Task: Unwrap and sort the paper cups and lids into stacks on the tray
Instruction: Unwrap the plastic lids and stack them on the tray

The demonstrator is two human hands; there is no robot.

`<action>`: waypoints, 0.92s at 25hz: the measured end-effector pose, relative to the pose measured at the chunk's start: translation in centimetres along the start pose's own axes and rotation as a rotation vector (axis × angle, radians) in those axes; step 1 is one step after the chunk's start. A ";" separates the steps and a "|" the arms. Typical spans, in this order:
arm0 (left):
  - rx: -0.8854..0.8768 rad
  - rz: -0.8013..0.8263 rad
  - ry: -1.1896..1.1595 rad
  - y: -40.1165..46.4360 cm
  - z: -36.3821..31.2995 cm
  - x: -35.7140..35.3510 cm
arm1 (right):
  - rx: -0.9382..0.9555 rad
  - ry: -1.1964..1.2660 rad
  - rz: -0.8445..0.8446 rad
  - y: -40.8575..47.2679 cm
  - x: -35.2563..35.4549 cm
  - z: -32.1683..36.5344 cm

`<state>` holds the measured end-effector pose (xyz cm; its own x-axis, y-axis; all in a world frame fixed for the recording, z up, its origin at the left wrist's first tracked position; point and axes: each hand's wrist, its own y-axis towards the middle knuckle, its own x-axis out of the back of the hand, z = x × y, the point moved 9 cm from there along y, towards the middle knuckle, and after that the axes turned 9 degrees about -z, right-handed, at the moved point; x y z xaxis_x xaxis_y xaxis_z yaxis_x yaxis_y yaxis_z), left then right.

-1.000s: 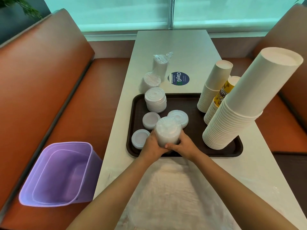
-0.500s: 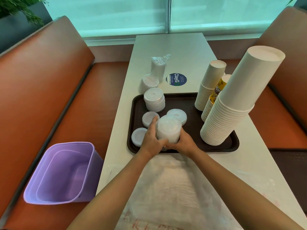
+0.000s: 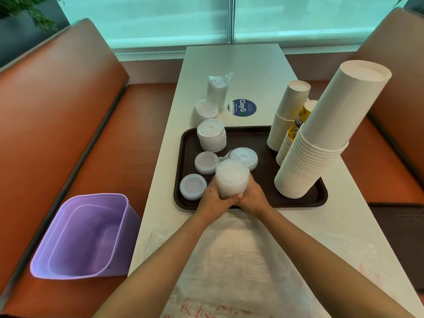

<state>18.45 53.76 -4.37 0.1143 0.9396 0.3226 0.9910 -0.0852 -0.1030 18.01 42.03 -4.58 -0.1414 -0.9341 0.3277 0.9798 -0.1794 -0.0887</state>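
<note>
Both hands, left hand [image 3: 212, 198] and right hand [image 3: 251, 196], stay clamped on the wrapped lid stack [image 3: 232, 177], now upright above the tray [image 3: 252, 200], wrap still on

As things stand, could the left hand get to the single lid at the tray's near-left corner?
Probably yes, once freed. The left hand grips the wrapped lid stack together with the right hand, but the lid sits just beside it with nothing between.
</note>
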 end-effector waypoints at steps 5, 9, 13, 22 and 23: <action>-0.069 -0.014 -0.012 0.2 -1.6 1.0 | 0.083 -0.037 0.001 -0.3 0.7 0.7; -0.079 -0.087 -0.117 0.4 -3.1 1.6 | 0.194 -0.022 -0.097 -0.8 1.4 2.7; -0.013 -0.028 -0.117 -0.3 -1.5 0.4 | 0.121 0.048 -0.091 -0.8 0.5 2.2; -0.019 0.018 -0.011 0.3 0.4 0.0 | 0.042 -0.076 0.020 -0.1 0.4 -0.2; -0.005 0.017 0.000 0.4 0.7 0.1 | 0.066 -0.073 0.025 -0.3 0.4 0.0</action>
<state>18.84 54.02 -5.02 0.1314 0.9380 0.3208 0.9892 -0.1029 -0.1043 17.66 41.67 -4.43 -0.1084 -0.9128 0.3937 0.9904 -0.1332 -0.0362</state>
